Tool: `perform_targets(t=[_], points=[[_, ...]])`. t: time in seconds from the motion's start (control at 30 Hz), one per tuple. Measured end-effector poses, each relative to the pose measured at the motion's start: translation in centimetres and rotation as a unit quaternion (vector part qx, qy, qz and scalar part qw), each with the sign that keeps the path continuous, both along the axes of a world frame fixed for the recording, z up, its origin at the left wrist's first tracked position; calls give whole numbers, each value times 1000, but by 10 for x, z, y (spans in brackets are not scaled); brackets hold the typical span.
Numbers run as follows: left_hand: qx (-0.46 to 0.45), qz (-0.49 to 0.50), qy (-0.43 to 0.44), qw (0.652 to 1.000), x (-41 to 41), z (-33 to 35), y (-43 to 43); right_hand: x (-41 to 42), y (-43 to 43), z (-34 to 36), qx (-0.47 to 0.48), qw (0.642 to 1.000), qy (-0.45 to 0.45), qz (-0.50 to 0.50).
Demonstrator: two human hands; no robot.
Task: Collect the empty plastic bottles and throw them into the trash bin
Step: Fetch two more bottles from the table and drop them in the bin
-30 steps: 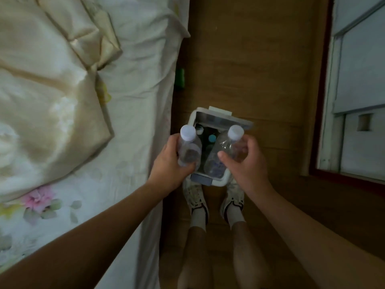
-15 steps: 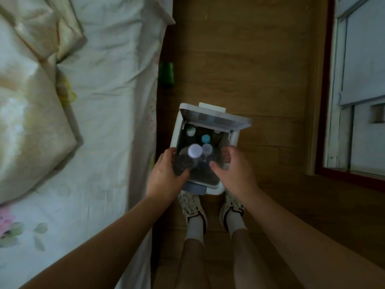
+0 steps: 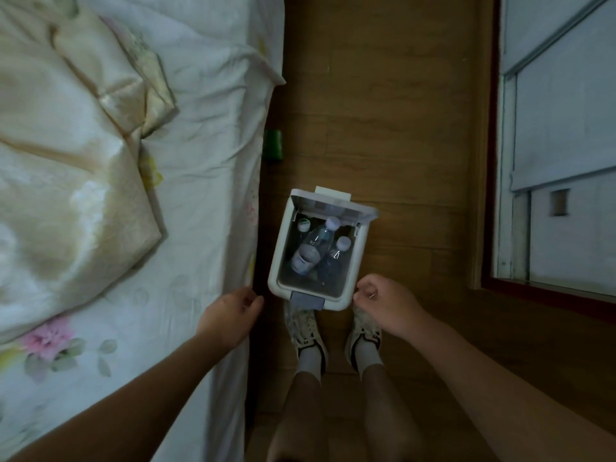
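A white trash bin [image 3: 278, 261] stands on the wooden floor in front of my feet, its lid [image 3: 333, 206] tipped up at the far side. Several clear plastic bottles lie inside: one large bottle [image 3: 311, 253] slants across the middle, another with a pale cap [image 3: 336, 253] leans at the right, and a green-and-white cap [image 3: 304, 224] shows at the far left. My left hand [image 3: 230, 316] hovers near the bin's front left corner, fingers loosely curled and empty. My right hand [image 3: 388, 303] is at the front right corner, curled, holding nothing.
A bed [image 3: 200, 195] with a white floral sheet and a cream quilt [image 3: 66, 161] fills the left. A green object [image 3: 274, 145] lies on the floor by the bed's edge. A red-framed window or door [image 3: 550, 161] runs along the right. My sneakers [image 3: 305, 331] stand just behind the bin.
Both hands held a bottle above the bin, lowered them in and let go. The two bottles now lie inside the bin, and both hands have drawn back to its front corners.
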State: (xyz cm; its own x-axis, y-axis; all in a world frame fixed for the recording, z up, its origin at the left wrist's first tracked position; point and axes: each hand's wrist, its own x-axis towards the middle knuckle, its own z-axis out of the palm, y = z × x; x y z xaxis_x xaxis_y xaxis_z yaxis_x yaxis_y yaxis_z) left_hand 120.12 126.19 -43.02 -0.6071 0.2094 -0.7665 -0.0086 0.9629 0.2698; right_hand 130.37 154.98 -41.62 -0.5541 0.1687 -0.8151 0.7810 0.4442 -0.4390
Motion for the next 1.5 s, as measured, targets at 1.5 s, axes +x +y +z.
perform_targets(t=[1.5], points=[[123, 112, 8, 986, 153, -3, -106, 63, -122, -79, 271, 923, 113, 247]])
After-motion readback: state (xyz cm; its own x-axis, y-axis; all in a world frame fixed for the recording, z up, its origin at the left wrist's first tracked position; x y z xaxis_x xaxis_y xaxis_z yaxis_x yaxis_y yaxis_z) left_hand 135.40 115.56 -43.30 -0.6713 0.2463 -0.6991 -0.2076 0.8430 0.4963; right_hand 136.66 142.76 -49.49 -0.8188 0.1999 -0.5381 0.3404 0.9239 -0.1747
